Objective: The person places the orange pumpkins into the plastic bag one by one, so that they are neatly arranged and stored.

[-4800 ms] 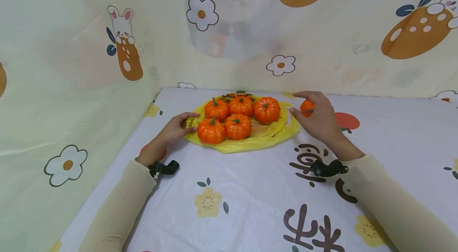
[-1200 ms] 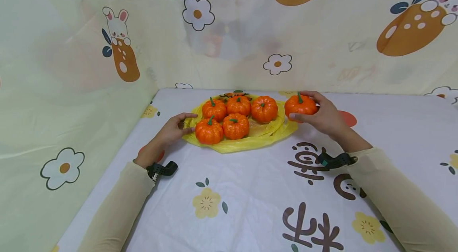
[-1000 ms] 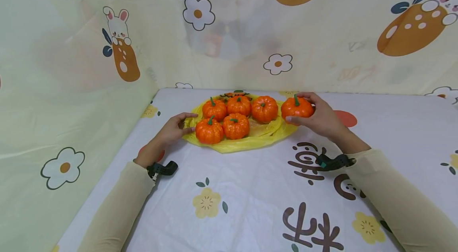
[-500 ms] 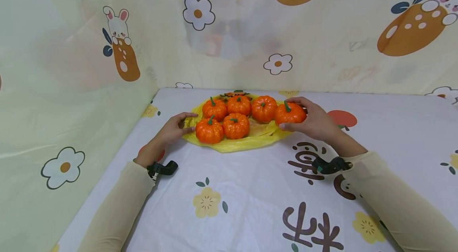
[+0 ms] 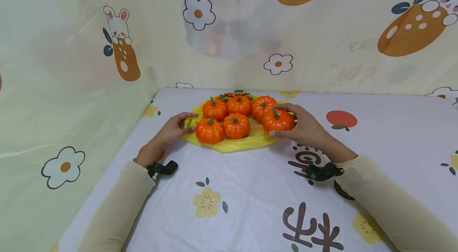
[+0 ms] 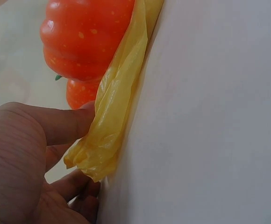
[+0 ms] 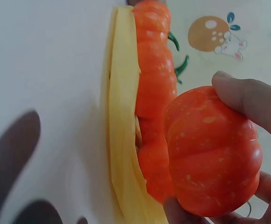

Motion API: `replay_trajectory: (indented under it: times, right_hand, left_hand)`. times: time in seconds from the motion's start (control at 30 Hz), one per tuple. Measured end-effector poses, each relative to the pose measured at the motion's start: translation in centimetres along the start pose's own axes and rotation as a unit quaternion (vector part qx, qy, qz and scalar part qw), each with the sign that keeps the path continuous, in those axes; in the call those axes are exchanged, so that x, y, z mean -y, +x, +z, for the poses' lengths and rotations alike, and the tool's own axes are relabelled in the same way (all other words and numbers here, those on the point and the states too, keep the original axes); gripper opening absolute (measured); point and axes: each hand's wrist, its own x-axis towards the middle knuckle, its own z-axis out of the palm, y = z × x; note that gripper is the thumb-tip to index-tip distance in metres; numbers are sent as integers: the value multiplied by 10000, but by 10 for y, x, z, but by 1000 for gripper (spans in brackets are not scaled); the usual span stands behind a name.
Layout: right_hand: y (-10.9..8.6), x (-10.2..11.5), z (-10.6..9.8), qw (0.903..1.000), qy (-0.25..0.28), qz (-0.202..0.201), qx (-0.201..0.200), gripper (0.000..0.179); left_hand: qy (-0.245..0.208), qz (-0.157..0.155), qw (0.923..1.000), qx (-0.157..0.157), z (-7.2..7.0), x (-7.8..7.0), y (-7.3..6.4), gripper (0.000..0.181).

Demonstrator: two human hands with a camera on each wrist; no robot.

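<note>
My right hand grips a small orange pumpkin with a green stem, over the right part of a flat yellow plastic bag. The right wrist view shows the same pumpkin between thumb and fingers, beside the bag's edge. Several more orange pumpkins sit clustered on the bag. My left hand pinches the bag's left edge; in the left wrist view its fingers hold the yellow fold below a pumpkin.
A white tablecloth printed with flowers and dark characters covers the table. A cartoon-print curtain closes off the back and the left side. Black wrist straps sit on both forearms.
My right hand has carried the pumpkin leftward from beside the bag to over its right part, close to the cluster. The left hand has stayed on the bag's edge.
</note>
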Motion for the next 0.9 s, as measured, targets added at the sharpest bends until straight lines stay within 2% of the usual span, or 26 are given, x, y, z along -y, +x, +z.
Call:
replay_trajectory:
  times: [0.43, 0.7, 0.9]
  right_hand:
    - [-1, 3, 13, 9998, -153, -17, 84, 93]
    - [-2, 7, 21, 9986, -370, -367, -69, 84]
    - [0, 4, 28, 9980, -285, -527, -177, 81]
  left_hand:
    - [13, 41, 10000, 40, 0, 0, 0, 47]
    - [26, 87, 9999, 57, -1, 2, 1, 48]
    - [67, 61, 10000, 31, -1, 2, 0, 47]
